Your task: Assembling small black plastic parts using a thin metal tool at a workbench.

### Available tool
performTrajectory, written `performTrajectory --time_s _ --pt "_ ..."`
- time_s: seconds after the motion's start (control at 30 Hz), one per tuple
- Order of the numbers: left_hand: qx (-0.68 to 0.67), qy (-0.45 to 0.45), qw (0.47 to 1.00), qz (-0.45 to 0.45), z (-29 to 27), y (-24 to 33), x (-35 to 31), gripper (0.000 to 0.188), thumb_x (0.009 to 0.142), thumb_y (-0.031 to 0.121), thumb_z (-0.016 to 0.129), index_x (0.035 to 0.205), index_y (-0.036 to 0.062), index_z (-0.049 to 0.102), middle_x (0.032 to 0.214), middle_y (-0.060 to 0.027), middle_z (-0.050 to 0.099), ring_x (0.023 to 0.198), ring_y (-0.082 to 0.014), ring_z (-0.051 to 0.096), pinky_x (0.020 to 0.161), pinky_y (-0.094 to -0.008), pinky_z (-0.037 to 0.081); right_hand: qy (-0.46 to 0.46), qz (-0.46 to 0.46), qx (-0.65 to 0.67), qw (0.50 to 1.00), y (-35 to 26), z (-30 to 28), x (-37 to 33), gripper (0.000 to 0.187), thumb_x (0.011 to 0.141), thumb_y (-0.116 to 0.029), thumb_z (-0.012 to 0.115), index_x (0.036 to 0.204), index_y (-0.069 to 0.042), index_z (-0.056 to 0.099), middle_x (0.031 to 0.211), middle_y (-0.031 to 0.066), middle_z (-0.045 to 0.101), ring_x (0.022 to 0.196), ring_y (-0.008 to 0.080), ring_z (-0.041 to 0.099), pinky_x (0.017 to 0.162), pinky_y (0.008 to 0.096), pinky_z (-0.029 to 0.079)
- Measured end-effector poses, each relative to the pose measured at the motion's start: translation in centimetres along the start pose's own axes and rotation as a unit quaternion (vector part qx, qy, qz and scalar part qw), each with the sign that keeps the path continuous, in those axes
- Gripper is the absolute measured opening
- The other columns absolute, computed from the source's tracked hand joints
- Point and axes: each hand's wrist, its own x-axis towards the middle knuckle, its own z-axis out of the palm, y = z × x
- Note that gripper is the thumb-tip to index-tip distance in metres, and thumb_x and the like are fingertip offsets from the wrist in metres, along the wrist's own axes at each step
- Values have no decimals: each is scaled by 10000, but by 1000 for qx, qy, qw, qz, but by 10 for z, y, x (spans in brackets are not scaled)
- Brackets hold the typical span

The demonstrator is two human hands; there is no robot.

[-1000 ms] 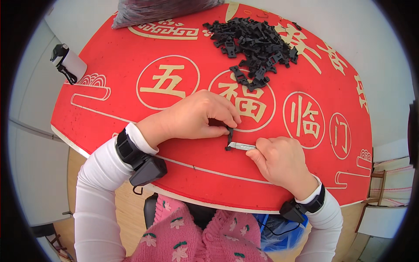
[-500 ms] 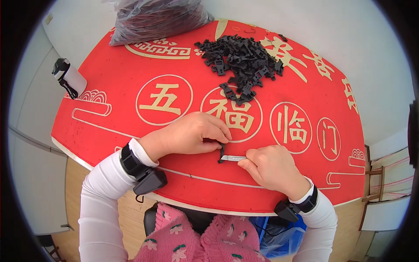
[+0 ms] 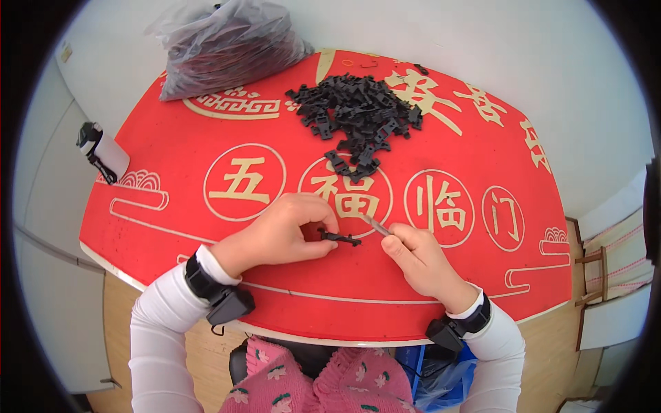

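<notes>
Left hand [image 3: 288,226] — pinched, turned inward | right hand [image 3: 421,260] — curled in a grip

The small black plastic piece [image 3: 344,239] is narrow, with uneven edges; pinched at its left part in the left hand [image 3: 292,230], it slants slightly nearer the person toward its free right end. The slim grey knife [image 3: 378,226], gripped in the right hand [image 3: 421,258], points up and leftward, its blade apart from the piece.
</notes>
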Motion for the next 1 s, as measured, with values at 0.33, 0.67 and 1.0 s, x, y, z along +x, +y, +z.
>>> performTrajectory --time_s 0.33,0.67,1.0 --pt "58 54 997 15 12 21 -3 182 693 33 788 802 43 642 753 -61 642 698 -238 629 632 -318 505 63 -64 80 993 -11 13 2 250 749 21 732 978 -16 640 727 15 510 557 92 385 522 252 325" --pt "213 61 939 262 17 32 -5 225 668 30 798 856 32 674 815 -66 653 723 -222 652 589 -320 539 71 -158 83 981 7 19 5 107 778 4 707 875 14 664 716 47 551 575 104 459 540 249 357" --pt "161 82 948 260 21 23 -6 221 665 -3 794 854 29 683 847 -71 663 732 -214 662 594 -303 549 61 47 202 976 9 14 2 82 945 -74 595 948 -3 636 792 -11 626 729 49 572 638 218 435"
